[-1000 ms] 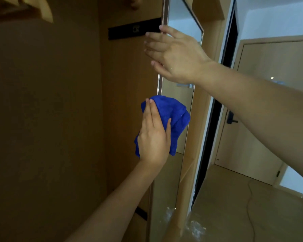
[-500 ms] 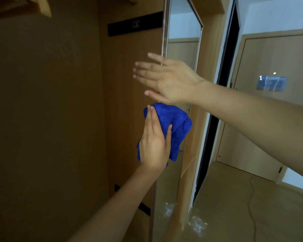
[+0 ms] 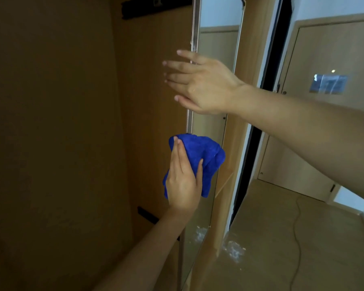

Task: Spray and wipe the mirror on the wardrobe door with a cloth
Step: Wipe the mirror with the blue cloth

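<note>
The narrow mirror on the open wardrobe door stands edge-on in the middle of the head view, with a thin metal frame. My left hand presses a crumpled blue cloth flat against the glass at mid height. Above it, my right hand reaches across in front of the mirror's edge, fingers spread and straight, holding nothing. No spray bottle is in view.
The dark wardrobe interior fills the left. A wooden room door stands at the right, with a thin cable on the floor. White specks lie on the floor by the door's foot.
My right hand has come down from the mirror's top edge and now hovers with fingers spread. The left hand with the cloth has slid slightly lower on the glass.
</note>
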Action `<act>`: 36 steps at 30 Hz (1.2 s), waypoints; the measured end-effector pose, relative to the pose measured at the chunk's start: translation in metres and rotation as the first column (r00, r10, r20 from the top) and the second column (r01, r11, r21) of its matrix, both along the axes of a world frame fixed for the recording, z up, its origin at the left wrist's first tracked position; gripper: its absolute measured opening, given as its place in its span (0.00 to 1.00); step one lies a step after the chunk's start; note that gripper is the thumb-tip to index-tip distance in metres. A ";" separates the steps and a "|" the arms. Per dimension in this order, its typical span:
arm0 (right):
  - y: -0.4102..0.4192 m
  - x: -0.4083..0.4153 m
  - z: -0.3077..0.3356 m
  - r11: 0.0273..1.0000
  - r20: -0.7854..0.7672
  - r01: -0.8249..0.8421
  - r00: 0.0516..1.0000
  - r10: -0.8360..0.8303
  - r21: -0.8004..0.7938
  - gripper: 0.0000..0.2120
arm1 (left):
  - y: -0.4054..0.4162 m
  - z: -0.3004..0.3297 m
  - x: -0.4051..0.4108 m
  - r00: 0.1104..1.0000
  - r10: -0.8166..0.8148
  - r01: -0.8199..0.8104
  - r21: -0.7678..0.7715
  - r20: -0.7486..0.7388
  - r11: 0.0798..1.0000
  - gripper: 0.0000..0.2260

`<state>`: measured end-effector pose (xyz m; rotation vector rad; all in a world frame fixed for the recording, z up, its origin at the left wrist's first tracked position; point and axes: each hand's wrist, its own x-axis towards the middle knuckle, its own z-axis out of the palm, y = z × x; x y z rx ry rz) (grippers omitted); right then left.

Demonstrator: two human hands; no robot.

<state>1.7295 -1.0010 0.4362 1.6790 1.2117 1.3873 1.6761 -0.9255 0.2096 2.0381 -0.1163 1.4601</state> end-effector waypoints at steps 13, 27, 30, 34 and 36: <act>-0.001 -0.009 -0.099 0.994 -0.114 -0.070 0.992 0.060 -0.085 0.23 | 0.005 -0.033 -0.011 0.987 -0.132 0.124 -0.089 -0.094 0.988 0.31; -0.007 -0.006 -0.100 0.999 -0.111 0.031 0.993 -0.033 -0.022 0.24 | -0.003 -0.061 0.005 0.987 0.160 -0.154 0.192 -0.016 0.969 0.34; -0.007 -0.004 -0.106 0.999 -0.077 0.038 0.996 -0.039 -0.005 0.23 | -0.003 -0.083 0.003 0.987 0.152 -0.142 0.186 -0.042 0.972 0.31; -0.005 -0.004 -0.128 1.000 -0.046 -0.003 0.999 0.003 -0.004 0.23 | -0.003 -0.111 -0.002 0.991 0.107 -0.094 0.163 -0.075 0.982 0.28; -0.004 -0.004 -0.144 0.999 -0.067 -0.046 0.997 0.044 -0.020 0.23 | -0.003 -0.117 -0.003 0.993 0.093 -0.081 0.156 -0.068 0.984 0.28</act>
